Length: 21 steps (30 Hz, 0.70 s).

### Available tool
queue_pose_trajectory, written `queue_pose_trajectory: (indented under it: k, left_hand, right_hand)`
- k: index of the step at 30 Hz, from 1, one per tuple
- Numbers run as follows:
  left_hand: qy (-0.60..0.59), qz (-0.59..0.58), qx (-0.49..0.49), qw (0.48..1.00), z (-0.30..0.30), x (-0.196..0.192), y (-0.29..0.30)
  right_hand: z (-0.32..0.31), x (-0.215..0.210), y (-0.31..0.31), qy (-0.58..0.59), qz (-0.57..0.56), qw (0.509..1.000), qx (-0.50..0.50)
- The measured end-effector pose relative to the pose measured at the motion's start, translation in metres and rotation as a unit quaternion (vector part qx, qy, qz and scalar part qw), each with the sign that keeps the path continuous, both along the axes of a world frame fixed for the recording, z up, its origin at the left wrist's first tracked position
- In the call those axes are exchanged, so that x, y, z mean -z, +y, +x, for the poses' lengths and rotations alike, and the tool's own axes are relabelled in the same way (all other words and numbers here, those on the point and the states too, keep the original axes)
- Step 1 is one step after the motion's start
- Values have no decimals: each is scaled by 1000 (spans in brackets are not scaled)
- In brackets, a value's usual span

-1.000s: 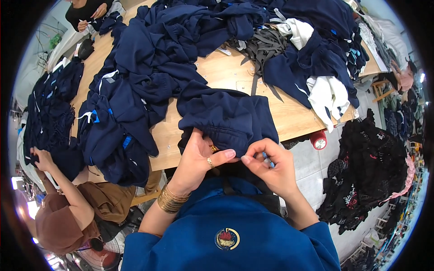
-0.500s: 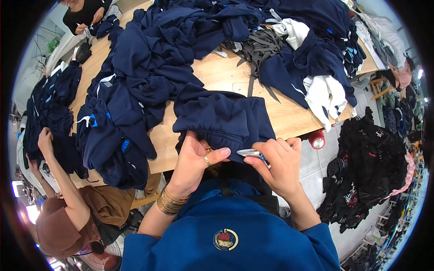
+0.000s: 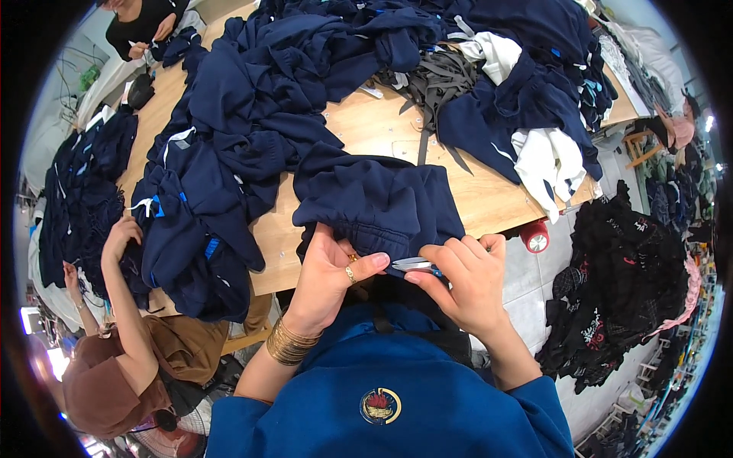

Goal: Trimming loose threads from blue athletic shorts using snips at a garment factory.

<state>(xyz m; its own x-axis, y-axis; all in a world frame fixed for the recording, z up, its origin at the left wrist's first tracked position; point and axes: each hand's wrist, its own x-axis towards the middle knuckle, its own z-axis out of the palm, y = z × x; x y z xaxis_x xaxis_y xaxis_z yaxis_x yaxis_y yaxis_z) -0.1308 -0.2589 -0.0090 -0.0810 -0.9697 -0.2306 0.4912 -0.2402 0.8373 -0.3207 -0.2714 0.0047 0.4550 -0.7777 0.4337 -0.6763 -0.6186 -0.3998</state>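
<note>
A navy blue garment (image 3: 374, 191) with a gathered, stitched band lies over the table's front edge. My left hand (image 3: 324, 278) is closed on the band, thumb on top and fingers beneath the cloth. In my right hand (image 3: 469, 282) is a pair of small thread snips (image 3: 412, 264) with silver blades and a bit of blue at the grip. The blades point left and meet the garment's edge beside my left thumb tip. What lies between the blades is too small to make out.
Navy garments (image 3: 252, 99) pile across the wooden table (image 3: 294, 221). Dark grey straps (image 3: 435, 80) and white cloth (image 3: 546, 164) lie to the right. A red cylinder (image 3: 535, 237) sits by the table edge, black clothes (image 3: 618, 290) on the floor. A co-worker in brown (image 3: 114, 374) works at left, another (image 3: 145, 27) at far left.
My right hand has shifted slightly left, bringing the snips' blades closer to my left thumb. My left hand stays put. The co-worker in brown has moved a hand right and down along the clothes.
</note>
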Motion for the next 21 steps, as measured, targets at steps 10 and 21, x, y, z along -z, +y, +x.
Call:
queue_pose_trajectory:
  k: [10, 21]
  left_hand:
    - [18, 9, 0, 1000, 3, 1, -2]
    - [-111, -19, -12, 994, 28, 50, -8]
  right_hand:
    - [-8, 9, -1, -238, 171, 956, 29]
    - [22, 36, 0, -207, -41, 976, -53]
